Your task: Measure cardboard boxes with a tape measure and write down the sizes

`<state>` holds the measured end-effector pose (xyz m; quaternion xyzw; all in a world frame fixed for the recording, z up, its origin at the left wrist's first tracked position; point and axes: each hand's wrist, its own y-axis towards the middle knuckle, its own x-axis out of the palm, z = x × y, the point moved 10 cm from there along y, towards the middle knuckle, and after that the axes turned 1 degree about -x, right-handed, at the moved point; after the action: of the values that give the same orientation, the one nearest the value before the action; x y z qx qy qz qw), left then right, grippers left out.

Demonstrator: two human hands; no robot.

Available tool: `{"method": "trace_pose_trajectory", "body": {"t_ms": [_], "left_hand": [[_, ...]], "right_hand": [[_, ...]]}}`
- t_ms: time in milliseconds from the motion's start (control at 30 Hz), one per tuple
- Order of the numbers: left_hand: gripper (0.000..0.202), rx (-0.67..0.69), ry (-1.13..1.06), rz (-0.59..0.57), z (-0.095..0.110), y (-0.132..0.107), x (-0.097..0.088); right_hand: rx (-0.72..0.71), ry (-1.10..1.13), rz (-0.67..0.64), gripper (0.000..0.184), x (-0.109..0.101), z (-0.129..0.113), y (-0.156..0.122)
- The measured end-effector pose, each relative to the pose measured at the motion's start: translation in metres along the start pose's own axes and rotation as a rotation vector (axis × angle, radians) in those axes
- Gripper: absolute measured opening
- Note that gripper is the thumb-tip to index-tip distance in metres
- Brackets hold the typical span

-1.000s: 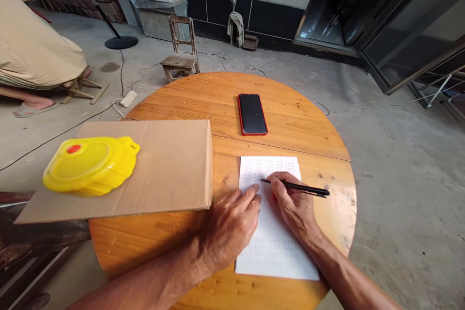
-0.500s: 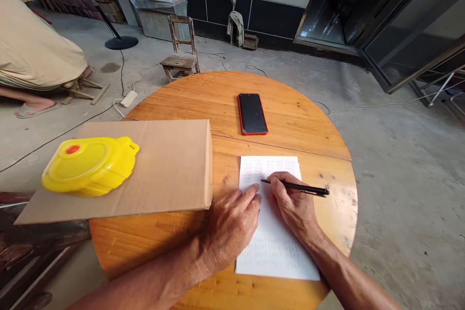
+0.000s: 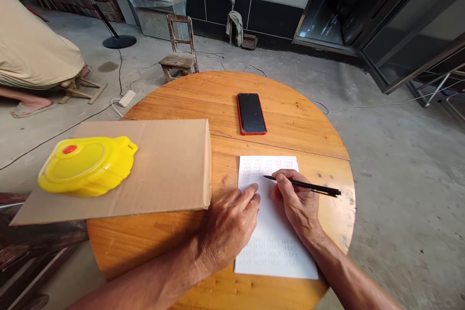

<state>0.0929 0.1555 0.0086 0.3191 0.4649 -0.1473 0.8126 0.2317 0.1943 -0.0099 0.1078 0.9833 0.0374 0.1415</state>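
Observation:
A white sheet of paper (image 3: 267,225) lies on the round wooden table (image 3: 225,106), with rows of small handwritten marks at its top and bottom. My right hand (image 3: 300,201) grips a black pen (image 3: 312,187) between thumb and fingers. The pen slants, its tip pointing left over the upper rows; whether it touches the paper I cannot tell. On the sheet's left edge rests my left hand (image 3: 234,225), palm down, fingers stretched toward the rows and holding nothing.
A phone in a red case (image 3: 252,114) lies beyond the paper. At left, a cardboard box (image 3: 170,164) bears a yellow plastic case with a red button (image 3: 87,164). Past the table stand a small wooden chair (image 3: 179,53) and, at far left, a seated person's covered leg (image 3: 36,48).
My right hand and the pen have shifted slightly right, and the pen tip has moved a little up and right. My left hand stays on the paper.

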Motion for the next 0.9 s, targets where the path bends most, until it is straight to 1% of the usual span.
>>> {"method": "trace_pose_trajectory", "body": {"t_ms": [100, 233, 333, 467, 600, 667, 733, 767, 833, 900], "left_hand": [[0.026, 0.004, 0.002, -0.001, 0.001, 0.001, 0.0], [0.026, 0.007, 0.01, -0.004, 0.002, 0.002, -0.002], [0.026, 0.006, 0.007, 0.005, 0.003, 0.002, -0.003], [0.025, -0.015, -0.002, 0.002, 0.0, 0.002, 0.001], [0.025, -0.031, 0.005, 0.013, -0.002, 0.0, 0.005], [0.025, -0.021, 0.024, 0.037, 0.0, 0.0, 0.004], [0.025, -0.003, 0.048, 0.062, 0.002, 0.0, 0.003], [0.026, 0.007, 0.06, 0.072, 0.004, 0.0, 0.002], [0.027, 0.026, 0.084, 0.086, 0.006, 0.001, 0.001], [0.029, 0.041, 0.107, 0.088, 0.009, 0.002, 0.0]], "right_hand": [[0.001, 0.043, 0.028, 0.023, -0.003, 0.001, 0.001], [-0.08, 0.073, 0.056, 0.016, -0.005, -0.007, 0.002], [-0.138, 0.043, 0.044, 0.013, -0.003, -0.016, 0.003], [-0.199, -0.031, 0.021, 0.012, 0.0, -0.017, 0.004], [-0.317, -0.205, -0.013, 0.016, 0.008, -0.021, 0.004], [-0.389, -0.264, -0.031, 0.019, 0.01, -0.031, 0.003], [-0.465, -0.309, -0.071, 0.023, 0.011, -0.047, 0.001], [-0.5, -0.388, -0.106, 0.026, 0.014, -0.054, 0.0], [-0.544, -0.616, -0.172, 0.031, 0.018, -0.063, -0.003], [-0.555, -0.83, -0.224, 0.034, 0.02, -0.062, -0.004]]}}
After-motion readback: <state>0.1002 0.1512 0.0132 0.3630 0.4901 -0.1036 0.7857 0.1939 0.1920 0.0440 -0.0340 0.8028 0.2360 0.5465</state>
